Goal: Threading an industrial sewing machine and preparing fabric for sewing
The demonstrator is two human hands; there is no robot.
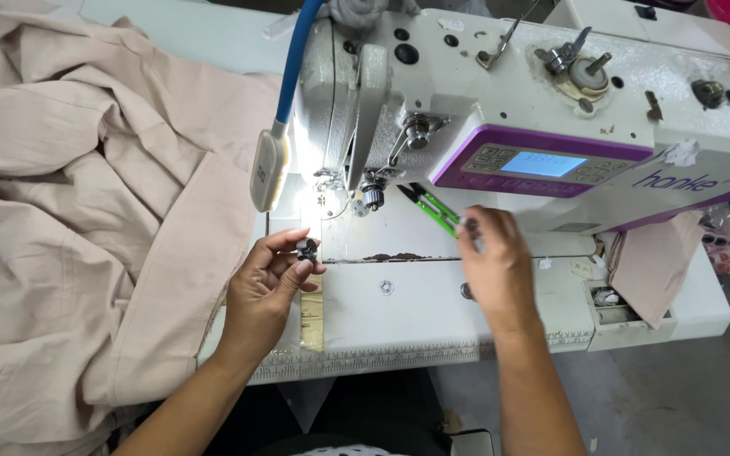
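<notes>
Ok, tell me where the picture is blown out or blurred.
Head view: the lamp burns out the spot around the needle; the right hand is smeared by motion; the left hand and the small dark part in its fingers look sharp; the beige cloth is evenly lit.

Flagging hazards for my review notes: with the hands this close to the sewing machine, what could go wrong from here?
1. The left hand pinches a small dark metal part only at the fingertips, near the needle area; it could slip and drop.
2. The right hand is next to the green-handled snips; a nick seems possible.
3. The beige fabric pile lies against the white machine bed and may snag.
</notes>
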